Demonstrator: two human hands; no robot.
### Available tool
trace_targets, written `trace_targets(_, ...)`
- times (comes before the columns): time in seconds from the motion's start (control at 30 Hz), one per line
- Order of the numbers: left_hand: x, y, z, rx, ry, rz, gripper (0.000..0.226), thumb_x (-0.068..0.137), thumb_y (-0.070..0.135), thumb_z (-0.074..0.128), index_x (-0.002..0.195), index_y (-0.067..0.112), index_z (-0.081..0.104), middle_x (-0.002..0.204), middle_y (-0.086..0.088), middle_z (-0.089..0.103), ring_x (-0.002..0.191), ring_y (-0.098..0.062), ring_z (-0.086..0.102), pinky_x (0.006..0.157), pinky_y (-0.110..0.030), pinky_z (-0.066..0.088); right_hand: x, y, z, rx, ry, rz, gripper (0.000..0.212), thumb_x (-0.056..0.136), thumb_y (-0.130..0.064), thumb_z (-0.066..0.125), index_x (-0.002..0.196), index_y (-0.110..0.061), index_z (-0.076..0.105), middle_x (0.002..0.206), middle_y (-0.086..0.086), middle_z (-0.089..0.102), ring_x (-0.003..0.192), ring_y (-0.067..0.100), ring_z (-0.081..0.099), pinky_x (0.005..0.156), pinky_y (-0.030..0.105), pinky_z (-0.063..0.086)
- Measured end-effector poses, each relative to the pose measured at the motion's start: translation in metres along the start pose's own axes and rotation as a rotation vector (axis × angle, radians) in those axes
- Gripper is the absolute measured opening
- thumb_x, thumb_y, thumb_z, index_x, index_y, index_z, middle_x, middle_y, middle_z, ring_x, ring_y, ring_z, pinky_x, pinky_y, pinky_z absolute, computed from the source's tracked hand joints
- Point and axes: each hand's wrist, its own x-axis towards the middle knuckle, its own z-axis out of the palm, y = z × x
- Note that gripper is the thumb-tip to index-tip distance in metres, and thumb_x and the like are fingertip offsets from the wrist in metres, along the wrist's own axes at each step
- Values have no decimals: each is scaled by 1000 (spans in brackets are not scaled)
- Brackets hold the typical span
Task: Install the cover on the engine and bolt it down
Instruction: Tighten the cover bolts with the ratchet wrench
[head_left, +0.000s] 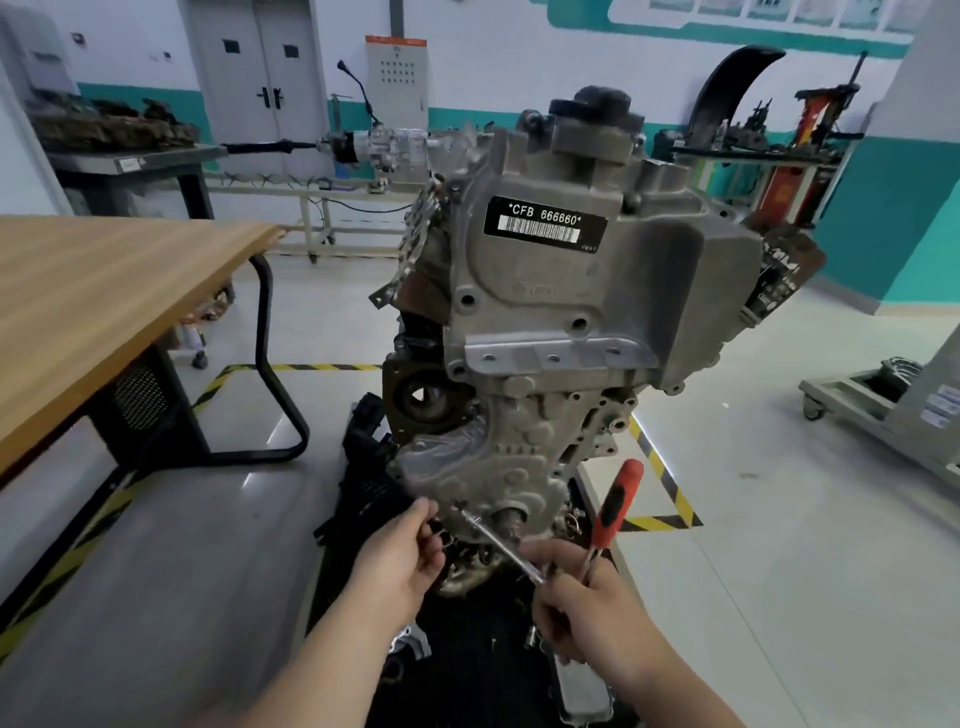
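The engine (571, 291) stands upright on a stand in the middle of the view, with a grey metal cover (498, 467) on its lower front face. My right hand (587, 603) grips a ratchet with a red and black handle (615, 506); its long silver extension (498, 543) reaches up-left to a bolt point (460, 506) at the cover's lower left. My left hand (402, 556) is beside the cover's lower left edge, fingertips near the extension's tip; whether they hold something small is hidden.
A wooden table (104, 291) with black legs stands at the left. Black parts (363, 467) and loose metal pieces (576, 686) lie on the dark base below the engine. Yellow-black floor tape (670, 483) runs around the stand. A grey cart (883, 410) is at the right.
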Motion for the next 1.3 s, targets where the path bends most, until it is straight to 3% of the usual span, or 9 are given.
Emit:
trace_targets(0.17, 1, 4, 22, -51, -110, 2, 27, 97, 19, 51, 84, 7, 72, 55, 3, 54, 51, -10, 53, 54, -25, 48, 6, 0, -1, 68, 7, -18, 34, 89, 5, 40, 106, -15, 62, 49, 9, 54, 37, 19, 39, 38, 22, 33)
trace_targets(0.4, -13, 6, 22, 5, -232, -7, 21, 96, 20, 54, 92, 6, 69, 58, 1, 56, 49, -10, 56, 47, -25, 50, -3, -1, 0, 159, 39, -26, 39, 87, 6, 38, 99, -16, 69, 50, 12, 52, 37, 21, 38, 37, 23, 32)
trace_targets(0.67, -16, 2, 14, 28, -220, -45, 28, 90, 37, 60, 77, 12, 59, 54, 2, 49, 48, -13, 53, 46, -27, 49, -10, 3, 3, 150, 59, 38, 35, 89, 2, 39, 100, -17, 66, 50, 12, 52, 36, 21, 39, 38, 22, 33)
trace_targets(0.93, -7, 3, 16, 113, -203, 8, 38, 87, 38, 64, 60, 15, 74, 51, 4, 45, 46, -11, 54, 45, -26, 49, -6, 1, 4, 65, 27, 57, 35, 88, 3, 39, 99, -20, 64, 49, 9, 53, 36, 20, 40, 38, 22, 34)
trace_targets(1.13, 0, 7, 12, 103, -152, 31, 25, 92, 32, 59, 79, 11, 64, 52, 3, 49, 45, -11, 53, 42, -27, 47, -3, -3, 10, 119, 75, 57, 35, 89, 3, 39, 98, -17, 65, 49, 10, 52, 37, 21, 38, 37, 22, 30)
trace_targets(1.3, -3, 6, 13, 91, -140, 33, 27, 95, 32, 55, 81, 11, 65, 51, 5, 49, 44, -10, 52, 42, -25, 47, -2, -7, 21, 131, 67, 68, 34, 89, 4, 39, 99, -16, 64, 47, 8, 49, 35, 19, 35, 38, 24, 32)
